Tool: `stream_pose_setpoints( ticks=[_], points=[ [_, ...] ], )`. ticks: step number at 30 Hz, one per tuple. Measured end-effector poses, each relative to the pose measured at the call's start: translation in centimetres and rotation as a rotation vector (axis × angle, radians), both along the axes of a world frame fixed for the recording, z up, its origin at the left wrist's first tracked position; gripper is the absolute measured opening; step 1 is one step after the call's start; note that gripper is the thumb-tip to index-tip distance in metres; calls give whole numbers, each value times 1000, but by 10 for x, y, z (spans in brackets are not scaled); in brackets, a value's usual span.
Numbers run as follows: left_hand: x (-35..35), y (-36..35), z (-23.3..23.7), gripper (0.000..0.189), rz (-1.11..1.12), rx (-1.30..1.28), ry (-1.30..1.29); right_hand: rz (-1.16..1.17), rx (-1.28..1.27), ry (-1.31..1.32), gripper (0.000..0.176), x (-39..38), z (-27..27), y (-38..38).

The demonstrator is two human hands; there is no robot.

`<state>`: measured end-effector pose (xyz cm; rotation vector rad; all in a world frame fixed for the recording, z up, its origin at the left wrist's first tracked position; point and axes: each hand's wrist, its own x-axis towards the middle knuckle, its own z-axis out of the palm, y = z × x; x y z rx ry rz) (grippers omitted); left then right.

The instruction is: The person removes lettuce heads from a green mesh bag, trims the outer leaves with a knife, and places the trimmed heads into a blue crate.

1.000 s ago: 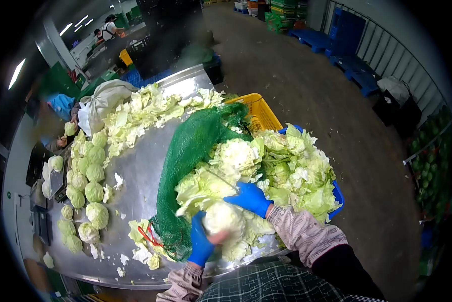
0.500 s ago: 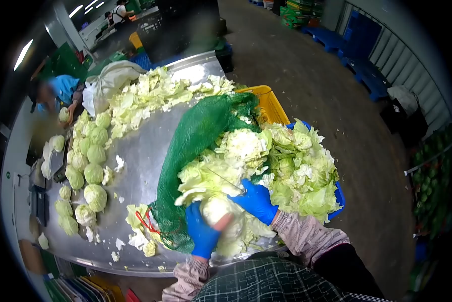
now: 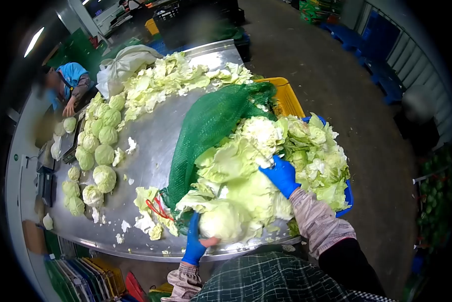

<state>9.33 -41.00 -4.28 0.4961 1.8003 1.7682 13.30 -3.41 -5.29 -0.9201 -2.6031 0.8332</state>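
Observation:
My left hand (image 3: 194, 243), in a blue glove with the thumb bare, grips the left side of a pale cabbage head (image 3: 226, 221) near the table's front edge. Loose outer leaves fan out above that head. My right hand (image 3: 281, 176), also gloved in blue, is closed over the leaves to the upper right. A knife (image 3: 259, 154) is in it, its thin blade hard to make out against the leaves. Behind the cabbage, a green mesh sack (image 3: 201, 128) lies on the table, and a red tie (image 3: 158, 207) is at its near left end.
Cabbage leaves (image 3: 316, 156) heap over a blue crate (image 3: 347, 199) at the right, beside a yellow crate (image 3: 289, 98). Trimmed cabbages (image 3: 104, 155) line the left of the metal table (image 3: 145, 136). A co-worker (image 3: 72, 83) stands beyond, near a scale (image 3: 46, 183).
My right hand has moved away from the cabbage head, and outer leaves now spread wider around it. My left hand stays on the head. The co-worker's hand has let go of a cabbage.

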Motion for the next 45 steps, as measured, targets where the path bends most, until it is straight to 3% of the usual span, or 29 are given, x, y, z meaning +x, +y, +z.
stream_pose_setpoints(
  ticks=[3,6,8,10,12,14,15,17,18,20,22,26,27,29,30,31,32,33,34,36,38,41,42,44,45],
  points=[
    [17,4,-6,118,-87,-17,-47,-1,189,-27,56,-1,9,12],
    [31,19,-3,125,-54,-86,60,-19,254,-12,74,3,14,21],
    [32,29,0,125,-53,-119,136,5,75,206,83,12,87,-29],
    [32,36,-5,123,-81,-155,205,319,-95,239,91,27,100,-89],
    [29,44,-11,120,-70,-167,252,584,-245,150,78,25,107,-111],
    [28,53,-14,118,-10,-154,259,562,-291,-202,58,6,102,-99],
    [30,58,7,118,-8,-161,370,606,-331,-136,42,2,94,-93],
    [25,49,11,118,-106,-180,535,455,-245,91,39,4,60,-82],
    [28,46,-2,115,-43,-117,428,355,-222,221,38,5,33,-69],
    [42,34,-36,110,91,-2,198,289,-191,151,38,10,-9,-27],
    [49,27,-46,99,170,12,126,223,-146,-6,39,15,-22,2],
    [43,40,-50,69,264,-80,355,105,-26,37,41,12,-23,48],
    [39,46,-49,64,295,-97,414,69,9,-11,34,13,-16,61],
    [25,60,-7,56,217,-71,256,-37,128,-117,27,18,-5,81],
    [18,61,30,57,109,-29,39,-55,150,-183,33,22,-5,96],
    [-3,38,-23,64,131,-12,-199,-74,244,23,40,29,6,90],
    [-12,37,-37,61,138,156,-449,-94,336,232,48,40,26,77],
    [-21,35,-50,59,172,307,-703,-33,126,255,56,49,65,47],
    [-39,27,-80,59,71,316,-838,24,-86,276,65,54,92,11],
    [-17,63,-13,61,15,768,-900,295,-646,230,73,62,76,-40],
    [-46,90,-53,67,-738,1259,-523,406,-836,322,70,66,65,-83],
    [-36,44,-78,71,-427,978,-898,231,-1079,315,67,69,76,-99],
    [-35,32,-82,73,-324,878,-1005,231,-1042,358,66,71,70,-100],
    [1,48,-4,90,-129,392,-267,230,-971,447,64,72,52,-107],
    [19,57,36,101,-10,93,8,192,-1021,289,67,74,56,-108]
  ],
)
